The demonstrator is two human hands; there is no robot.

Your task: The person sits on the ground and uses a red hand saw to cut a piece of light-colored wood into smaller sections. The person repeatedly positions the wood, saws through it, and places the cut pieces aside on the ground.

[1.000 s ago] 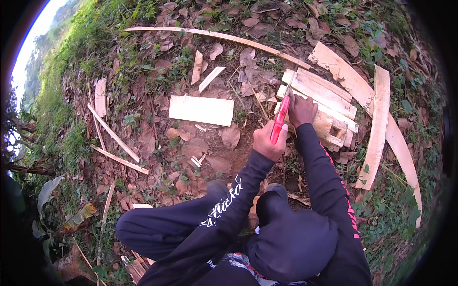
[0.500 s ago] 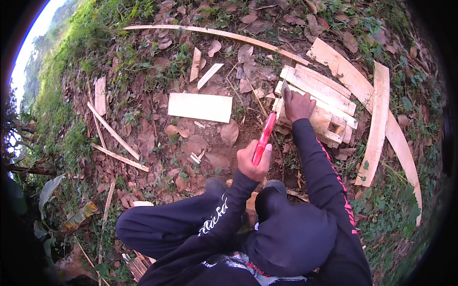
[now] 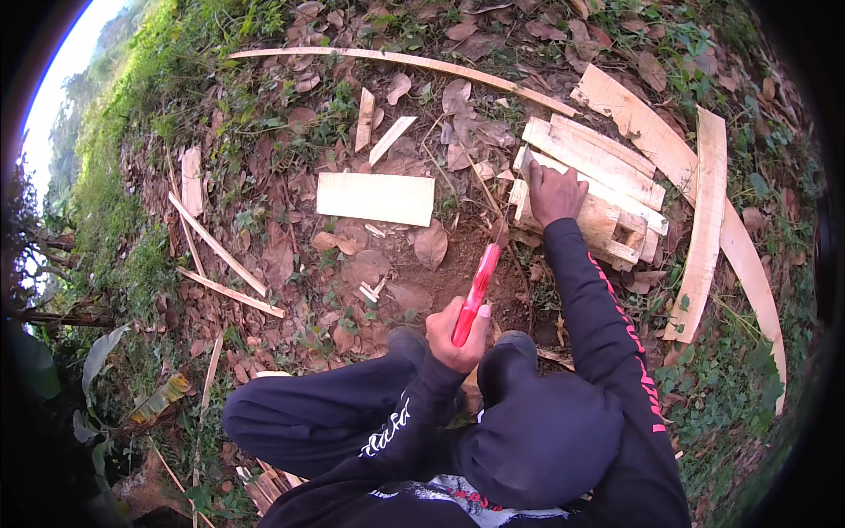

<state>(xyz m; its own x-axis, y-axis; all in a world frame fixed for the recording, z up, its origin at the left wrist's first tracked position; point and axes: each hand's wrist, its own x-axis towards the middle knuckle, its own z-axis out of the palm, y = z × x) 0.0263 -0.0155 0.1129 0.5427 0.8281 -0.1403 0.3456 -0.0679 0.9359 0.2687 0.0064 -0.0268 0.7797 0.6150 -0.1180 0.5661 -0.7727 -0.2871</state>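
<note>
Holding a red-handled tool, your left hand has its fingers wrapped around the handle. The tool points away from you, over brown dirt, near the left end of the stack of cut wood. Your right hand lies on top of that stack; I can't tell if its fingers squeeze anything. A flat pale board lies to the left, and two long boards cross on the right.
</note>
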